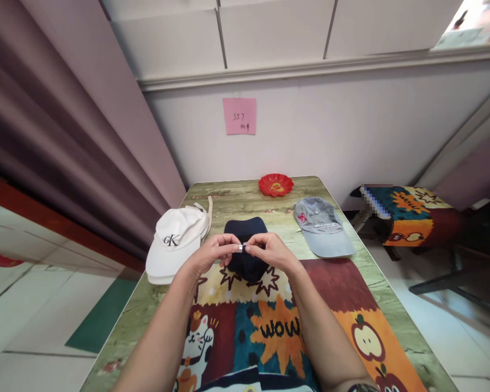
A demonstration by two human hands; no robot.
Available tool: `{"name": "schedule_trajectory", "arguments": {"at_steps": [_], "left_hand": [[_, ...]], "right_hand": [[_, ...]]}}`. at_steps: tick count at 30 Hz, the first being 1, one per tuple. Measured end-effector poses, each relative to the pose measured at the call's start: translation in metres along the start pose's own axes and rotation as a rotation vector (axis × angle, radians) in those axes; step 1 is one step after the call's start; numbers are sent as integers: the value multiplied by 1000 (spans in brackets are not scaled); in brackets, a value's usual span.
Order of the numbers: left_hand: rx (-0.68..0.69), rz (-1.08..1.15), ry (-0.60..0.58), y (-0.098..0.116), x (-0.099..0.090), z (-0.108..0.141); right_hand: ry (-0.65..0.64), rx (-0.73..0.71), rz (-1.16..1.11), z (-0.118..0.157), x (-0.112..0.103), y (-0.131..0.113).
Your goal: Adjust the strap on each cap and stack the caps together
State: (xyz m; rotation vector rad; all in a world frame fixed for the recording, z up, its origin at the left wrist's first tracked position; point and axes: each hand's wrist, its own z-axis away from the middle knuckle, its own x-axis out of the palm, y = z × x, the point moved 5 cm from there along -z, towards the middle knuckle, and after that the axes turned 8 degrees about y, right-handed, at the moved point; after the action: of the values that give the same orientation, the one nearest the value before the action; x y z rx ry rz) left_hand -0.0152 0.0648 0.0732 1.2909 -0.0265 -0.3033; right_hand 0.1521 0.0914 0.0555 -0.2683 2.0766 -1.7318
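A dark navy cap (249, 267) rests on the table's far half, at the top edge of a colourful mat. Above it, both hands meet at a small silver buckle (240, 248) on the cap's strap. My left hand (216, 251) pinches the buckle from the left. From the right, my right hand (269, 250) pinches the strap beside the buckle, thumb and forefinger together. The strap itself is mostly hidden by the fingers. A white cap (179, 239) with black letters lies to the left, and a grey cap (323, 228) lies to the right.
A red scalloped dish (276, 185) stands near the back edge of the wood-patterned table (139, 326). The patterned mat (277, 332) covers the near middle. A pink note (239, 116) is on the wall behind. Another patterned cloth (412, 212) lies off to the right.
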Motion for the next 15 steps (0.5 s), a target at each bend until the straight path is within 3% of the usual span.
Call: {"name": "schedule_trajectory", "arguments": {"at_steps": [15], "left_hand": [[19,-3,-9,-3,2,-2]], "right_hand": [[48,5,27,1,2,-4]]}}
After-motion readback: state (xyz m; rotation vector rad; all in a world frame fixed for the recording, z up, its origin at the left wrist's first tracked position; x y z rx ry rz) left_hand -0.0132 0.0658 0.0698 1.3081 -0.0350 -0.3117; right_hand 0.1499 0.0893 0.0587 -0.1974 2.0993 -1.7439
